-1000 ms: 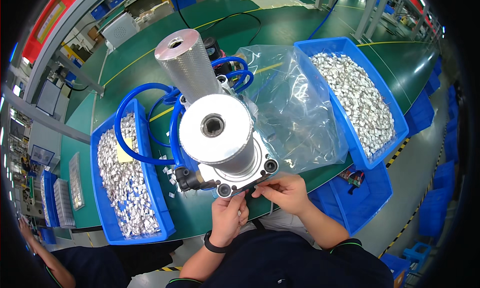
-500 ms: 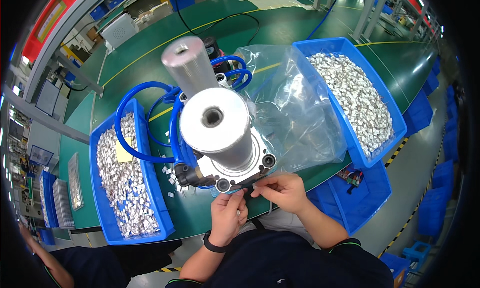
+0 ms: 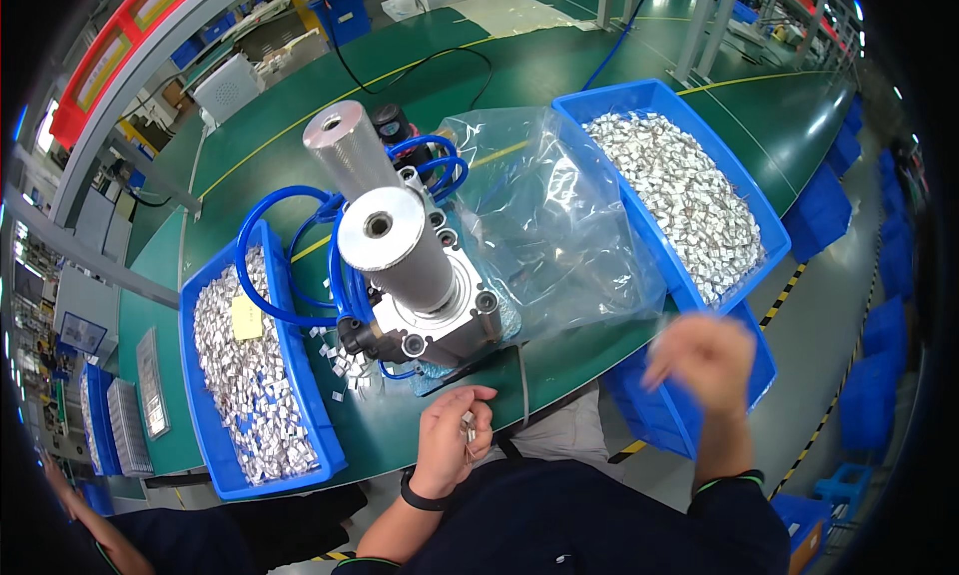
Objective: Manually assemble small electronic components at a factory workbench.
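Note:
My left hand (image 3: 452, 437) is curled around a few small white pieces (image 3: 468, 423) in front of the table edge. My right hand (image 3: 704, 365) hovers by the near end of the right blue bin (image 3: 741, 297); motion smears its fingers, so whether they hold anything is hidden. That bin is heaped with small white pieces (image 3: 689, 200) that have thin dark strands among them. Between the hands and the back of the table stands a metal pneumatic device (image 3: 440, 320) with two silver cylinders (image 3: 383, 237) and looped blue hoses (image 3: 262, 200).
A second blue bin (image 3: 318, 475) of white pieces, with a yellow note (image 3: 246, 317) on top, lies at left. Loose pieces (image 3: 345, 367) are scattered beside the device. A clear plastic bag (image 3: 559, 245) spreads to its right. Another blue bin (image 3: 654, 415) sits below the table edge.
My right hand has left the front of the device and swung right toward the right bin. My left hand has drawn slightly back from the device, its pieces now showing. The view has shifted.

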### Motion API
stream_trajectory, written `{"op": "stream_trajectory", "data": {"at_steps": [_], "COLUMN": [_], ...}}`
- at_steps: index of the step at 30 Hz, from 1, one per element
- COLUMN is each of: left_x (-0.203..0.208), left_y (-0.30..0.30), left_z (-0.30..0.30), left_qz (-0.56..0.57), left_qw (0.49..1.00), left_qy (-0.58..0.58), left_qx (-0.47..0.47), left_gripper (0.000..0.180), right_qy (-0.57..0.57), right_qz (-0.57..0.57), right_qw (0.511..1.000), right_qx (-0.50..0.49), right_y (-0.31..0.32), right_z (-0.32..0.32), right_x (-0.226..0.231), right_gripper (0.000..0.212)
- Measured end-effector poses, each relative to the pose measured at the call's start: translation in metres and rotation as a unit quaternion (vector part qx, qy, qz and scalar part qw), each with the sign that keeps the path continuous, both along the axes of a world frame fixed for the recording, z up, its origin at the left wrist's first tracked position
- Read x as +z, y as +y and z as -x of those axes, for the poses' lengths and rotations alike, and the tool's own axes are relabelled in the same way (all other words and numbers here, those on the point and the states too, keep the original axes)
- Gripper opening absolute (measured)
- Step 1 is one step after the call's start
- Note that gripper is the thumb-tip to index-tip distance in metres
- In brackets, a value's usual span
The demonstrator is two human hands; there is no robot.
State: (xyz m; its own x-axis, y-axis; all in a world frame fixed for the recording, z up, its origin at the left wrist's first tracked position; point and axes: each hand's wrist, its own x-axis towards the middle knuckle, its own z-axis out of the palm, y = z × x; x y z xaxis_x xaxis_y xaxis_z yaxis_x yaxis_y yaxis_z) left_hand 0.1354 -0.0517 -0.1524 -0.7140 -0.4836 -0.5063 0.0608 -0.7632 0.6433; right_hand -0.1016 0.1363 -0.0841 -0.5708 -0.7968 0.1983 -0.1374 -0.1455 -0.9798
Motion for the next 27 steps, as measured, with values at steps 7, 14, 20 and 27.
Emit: {"op": "stream_trajectory", "data": {"at_steps": [7,14,20,27], "left_x": [0.009,0.006,0.009,0.004], "left_y": [0.004,-0.005,-0.003,-0.006], "left_z": [0.013,0.020,0.014,0.015], "left_qz": [0.039,0.072,0.031,0.031], "left_qw": [0.994,0.987,0.995,0.997], "left_qy": [0.036,0.016,0.001,0.006], "left_qx": [-0.099,-0.140,-0.095,-0.076], "left_gripper": [0.055,0.054,0.046,0.046], "right_qy": [0.185,0.216,0.169,0.129], "right_qz": [-0.053,-0.089,-0.118,-0.044], "right_qw": [0.979,0.963,0.964,0.988], "right_qx": [0.072,0.138,0.168,0.071], "right_y": [-0.059,-0.085,-0.082,-0.082], "right_z": [-0.072,-0.084,-0.085,-0.081], "right_x": [-0.034,-0.052,-0.062,-0.065], "right_gripper": [0.024,0.015,0.020,0.016]}}
